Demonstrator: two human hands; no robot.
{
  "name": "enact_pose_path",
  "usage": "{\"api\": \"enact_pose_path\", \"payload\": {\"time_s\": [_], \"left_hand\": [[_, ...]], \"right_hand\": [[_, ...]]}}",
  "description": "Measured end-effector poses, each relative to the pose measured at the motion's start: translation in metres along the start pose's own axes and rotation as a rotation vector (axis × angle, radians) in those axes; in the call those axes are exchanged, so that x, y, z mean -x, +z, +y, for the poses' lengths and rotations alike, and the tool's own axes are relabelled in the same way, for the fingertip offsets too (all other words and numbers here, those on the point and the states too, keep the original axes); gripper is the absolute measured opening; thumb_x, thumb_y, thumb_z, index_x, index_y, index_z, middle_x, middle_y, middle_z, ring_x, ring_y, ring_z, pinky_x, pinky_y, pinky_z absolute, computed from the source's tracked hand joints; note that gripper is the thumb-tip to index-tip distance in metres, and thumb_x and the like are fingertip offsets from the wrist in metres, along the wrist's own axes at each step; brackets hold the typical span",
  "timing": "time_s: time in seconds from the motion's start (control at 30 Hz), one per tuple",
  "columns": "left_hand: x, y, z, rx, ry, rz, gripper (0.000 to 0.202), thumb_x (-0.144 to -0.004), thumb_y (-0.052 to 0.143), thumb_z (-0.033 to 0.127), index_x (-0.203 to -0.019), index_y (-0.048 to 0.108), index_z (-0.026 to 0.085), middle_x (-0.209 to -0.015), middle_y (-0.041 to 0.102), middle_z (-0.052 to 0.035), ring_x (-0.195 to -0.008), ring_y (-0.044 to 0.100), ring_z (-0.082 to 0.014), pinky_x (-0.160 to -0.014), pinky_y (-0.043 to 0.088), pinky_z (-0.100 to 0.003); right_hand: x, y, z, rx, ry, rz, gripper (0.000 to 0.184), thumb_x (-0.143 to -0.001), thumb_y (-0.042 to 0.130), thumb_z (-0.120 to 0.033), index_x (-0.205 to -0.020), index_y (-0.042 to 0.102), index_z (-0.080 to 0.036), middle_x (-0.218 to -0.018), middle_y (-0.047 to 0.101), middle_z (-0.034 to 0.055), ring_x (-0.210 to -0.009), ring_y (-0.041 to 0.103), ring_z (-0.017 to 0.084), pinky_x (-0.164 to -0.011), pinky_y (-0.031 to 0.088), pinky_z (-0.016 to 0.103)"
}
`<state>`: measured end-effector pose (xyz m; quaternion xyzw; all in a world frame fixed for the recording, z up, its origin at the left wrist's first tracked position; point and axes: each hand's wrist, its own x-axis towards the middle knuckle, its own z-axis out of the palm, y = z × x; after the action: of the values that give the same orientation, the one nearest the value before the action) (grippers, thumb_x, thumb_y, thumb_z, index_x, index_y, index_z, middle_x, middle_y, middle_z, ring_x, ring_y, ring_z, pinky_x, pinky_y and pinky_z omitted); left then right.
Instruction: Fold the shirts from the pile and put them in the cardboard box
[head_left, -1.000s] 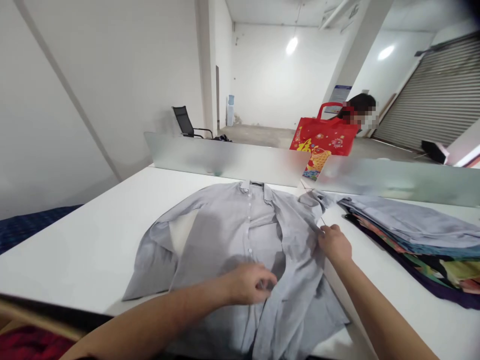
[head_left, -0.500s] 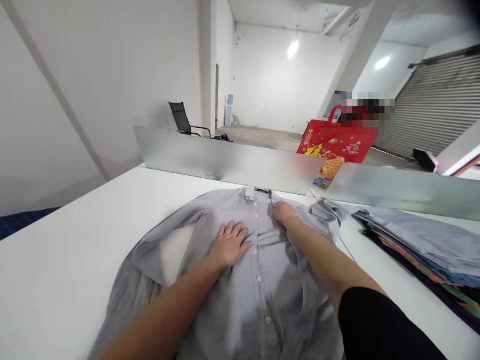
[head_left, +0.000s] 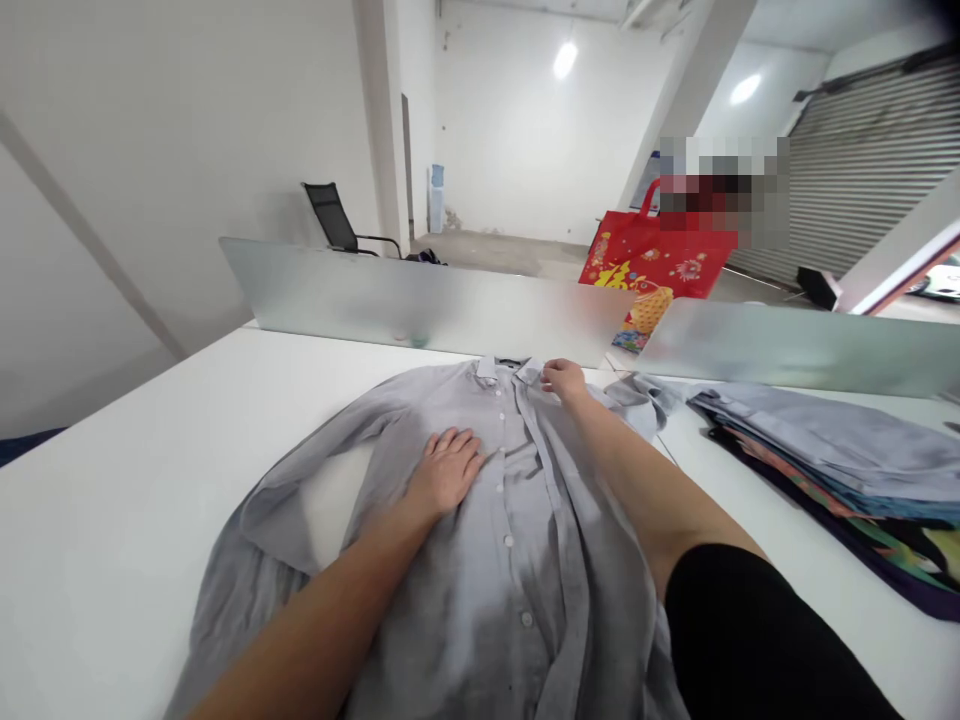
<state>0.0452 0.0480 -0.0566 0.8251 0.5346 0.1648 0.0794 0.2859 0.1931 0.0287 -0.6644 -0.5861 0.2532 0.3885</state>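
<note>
A grey long-sleeved button-up shirt (head_left: 469,560) lies front up on the white table, collar toward the far side. White buttons run down its front, which hangs unfastened, and the other front edge lies in folds to the right of them. My left hand (head_left: 448,472) rests flat on the chest left of the buttons, fingers stretched out. Beside the collar, my right hand (head_left: 564,381) has its fingers curled and pinched at the shirt's right shoulder area. My right forearm covers part of that side and its sleeve.
A stack of folded clothes (head_left: 840,460) lies on the right of the white table (head_left: 97,520). Frosted partitions (head_left: 420,305) line the far edge. Beyond them are a red printed bag (head_left: 660,265), a black chair (head_left: 330,215) and a blurred-out person.
My right hand has shifted up beside the collar, and the right front edge has folded away from the button row. My left hand stays flat on the chest. The view has tilted slightly.
</note>
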Motion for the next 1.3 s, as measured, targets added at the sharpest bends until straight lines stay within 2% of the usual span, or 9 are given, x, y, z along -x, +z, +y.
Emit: {"api": "enact_pose_path", "payload": {"time_s": [0.2, 0.33, 0.47, 0.57, 0.67, 0.83, 1.03, 1.17, 1.3], "left_hand": [[0.0, 0.003, -0.002, -0.081, 0.018, 0.0, 0.045, -0.101, 0.028, 0.038, -0.138, 0.049, 0.022, -0.151, 0.044, -0.004, -0.139, 0.034, -0.0287, -0.114, 0.026, -0.05], [0.001, 0.009, -0.005, -0.133, 0.03, 0.02, 0.045, -0.101, 0.029, 0.035, -0.139, 0.048, 0.022, -0.151, 0.044, -0.0048, -0.138, 0.035, -0.0278, -0.113, 0.027, -0.048], [0.002, 0.012, -0.008, -0.172, 0.03, 0.018, 0.046, -0.1, 0.027, 0.035, -0.14, 0.047, 0.022, -0.151, 0.043, -0.0056, -0.138, 0.035, -0.028, -0.114, 0.026, -0.05], [0.002, 0.013, -0.009, -0.2, 0.03, 0.021, 0.047, -0.1, 0.026, 0.035, -0.14, 0.046, 0.021, -0.151, 0.043, -0.0062, -0.138, 0.035, -0.0278, -0.113, 0.027, -0.05], [0.003, 0.014, -0.01, -0.211, 0.033, 0.02, 0.047, -0.101, 0.025, 0.035, -0.141, 0.045, 0.021, -0.151, 0.043, -0.0061, -0.138, 0.036, -0.0276, -0.113, 0.027, -0.049], [0.002, 0.012, -0.008, -0.2, 0.018, 0.01, 0.046, -0.1, 0.028, 0.033, -0.14, 0.046, 0.018, -0.151, 0.043, -0.0083, -0.138, 0.035, -0.0267, -0.113, 0.027, -0.046], [-0.026, -0.013, 0.003, -0.191, 0.022, -0.002, 0.04, -0.097, 0.03, 0.021, -0.124, 0.059, 0.019, -0.129, 0.062, -0.0098, -0.122, 0.052, -0.0212, -0.108, 0.035, -0.036], [-0.062, -0.017, 0.022, -0.176, 0.076, 0.031, 0.044, -0.097, 0.029, 0.02, -0.137, 0.05, 0.017, -0.145, 0.048, -0.01, -0.136, 0.039, -0.0221, -0.112, 0.03, -0.036], [-0.1, 0.002, 0.042, -0.126, 0.113, -0.012, 0.05, -0.101, 0.027, 0.033, -0.149, 0.035, 0.023, -0.159, 0.029, -0.0065, -0.145, 0.021, -0.0279, -0.115, 0.023, -0.046]], "right_hand": [[0.1, -0.112, 0.071, 0.044, 0.073, 0.154, 0.012, -0.078, 0.052, -0.016, -0.087, 0.059, -0.012, -0.068, 0.06, 0.0, -0.062, 0.06, 0.009, -0.055, 0.042, 0.017], [0.212, -0.176, 0.11, 0.12, 0.232, 0.017, 0.015, -0.076, 0.059, -0.026, -0.083, 0.063, -0.014, -0.071, 0.065, 0.0041, -0.061, 0.062, 0.014, -0.051, 0.044, 0.022], [0.327, -0.194, 0.124, 0.123, 0.125, -0.286, 0.039, -0.074, 0.068, -0.041, -0.106, 0.067, -0.018, -0.091, 0.07, 0.0064, -0.08, 0.065, 0.019, -0.066, 0.052, 0.029], [0.382, -0.186, 0.129, 0.198, -0.014, -0.228, 0.045, -0.077, 0.067, -0.038, -0.118, 0.064, -0.022, -0.111, 0.067, 0.0085, -0.093, 0.063, 0.022, -0.078, 0.053, 0.033], [0.4, -0.171, 0.133, 0.26, -0.114, -0.062, 0.039, -0.081, 0.06, -0.033, -0.119, 0.063, -0.021, -0.112, 0.065, 0.0103, -0.096, 0.062, 0.022, -0.081, 0.052, 0.035], [0.391, -0.148, 0.137, 0.351, -0.13, 0.091, 0.036, -0.08, 0.05, -0.024, -0.113, 0.063, -0.02, -0.101, 0.064, 0.0081, -0.085, 0.062, 0.02, -0.079, 0.051, 0.034], [0.383, -0.128, 0.153, 0.5, -0.085, 0.255, 0.044, -0.067, 0.044, -0.017, -0.107, 0.061, -0.023, -0.092, 0.066, 0.0053, -0.087, 0.063, 0.023, -0.079, 0.05, 0.035], [0.382, -0.123, 0.164, 0.475, -0.103, 0.306, 0.043, -0.068, 0.044, -0.019, -0.108, 0.06, -0.025, -0.103, 0.069, 0.0059, -0.097, 0.065, 0.026, -0.085, 0.052, 0.038], [0.381, -0.117, 0.164, 0.466, -0.082, 0.323, 0.047, -0.065, 0.043, -0.019, -0.109, 0.06, -0.027, -0.106, 0.07, 0.0056, -0.101, 0.065, 0.027, -0.087, 0.052, 0.041]]}}
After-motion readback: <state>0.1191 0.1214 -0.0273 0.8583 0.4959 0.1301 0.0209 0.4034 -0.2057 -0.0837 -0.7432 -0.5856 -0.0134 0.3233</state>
